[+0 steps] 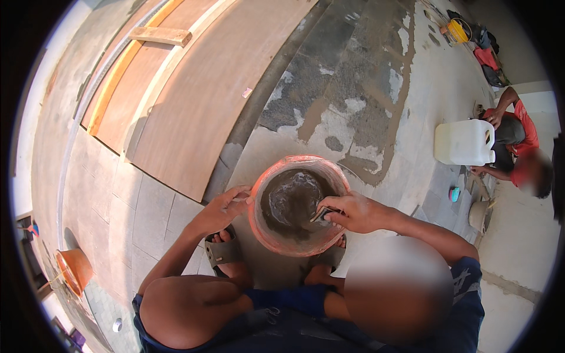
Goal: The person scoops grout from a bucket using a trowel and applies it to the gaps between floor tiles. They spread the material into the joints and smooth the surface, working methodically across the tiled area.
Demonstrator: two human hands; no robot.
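Observation:
An orange-red bucket (253, 220) stands on the floor between my feet, its rim crusted with grey. Inside lies a wet grey-brown cement-like mix (294, 200) with a pale, watery top. My left hand (226, 209) grips the bucket's left rim with its fingertips. Over the right rim reaches my right hand (359, 213), closed round a short dark-handled tool (322, 213). The tool's lower end is hidden at the mix, so its kind does not show.
Brown boards (206, 106) with timber strips lie at the left; grey tiles (306, 76) with mortar smears lie ahead. At the right a co-worker (524, 138) in red handles a white jerrycan (465, 142). An orange bucket (75, 270) stands at the lower left, a yellow bucket (455, 32) far right.

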